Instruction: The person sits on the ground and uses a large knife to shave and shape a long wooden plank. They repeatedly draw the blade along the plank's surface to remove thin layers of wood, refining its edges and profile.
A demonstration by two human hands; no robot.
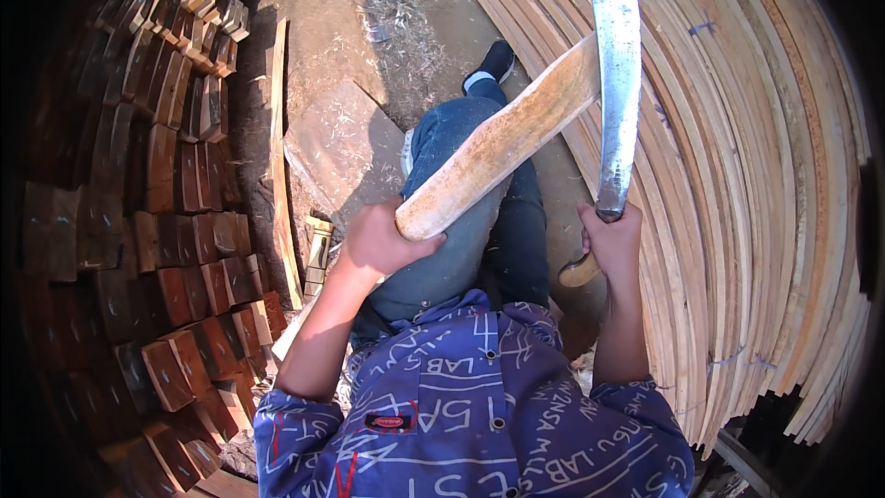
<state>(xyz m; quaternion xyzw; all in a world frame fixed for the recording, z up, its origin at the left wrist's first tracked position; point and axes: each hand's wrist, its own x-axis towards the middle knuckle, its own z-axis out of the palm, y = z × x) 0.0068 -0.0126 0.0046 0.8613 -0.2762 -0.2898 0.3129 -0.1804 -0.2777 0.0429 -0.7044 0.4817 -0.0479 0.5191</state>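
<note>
My left hand [380,242] is closed round the near end of a long, flat piece of wood [502,148], brown on its face and paler along its edges. The piece slants up to the right above my legs. In my right hand [613,232] is a machete [619,74] with a broad, worn steel blade. Its curved wooden grip [579,270] shows below my fist. The blade points away from me and crosses in front of the wood's far end; whether they touch I cannot tell.
Stacked dark wooden blocks [180,184] fill the left side. Long, pale wooden strips [737,175] are piled along the right. A flat slab [341,143], a narrow plank [277,157] and a yellowish cylindrical object [317,249] lie on the ground, with wood shavings [401,14] farther off.
</note>
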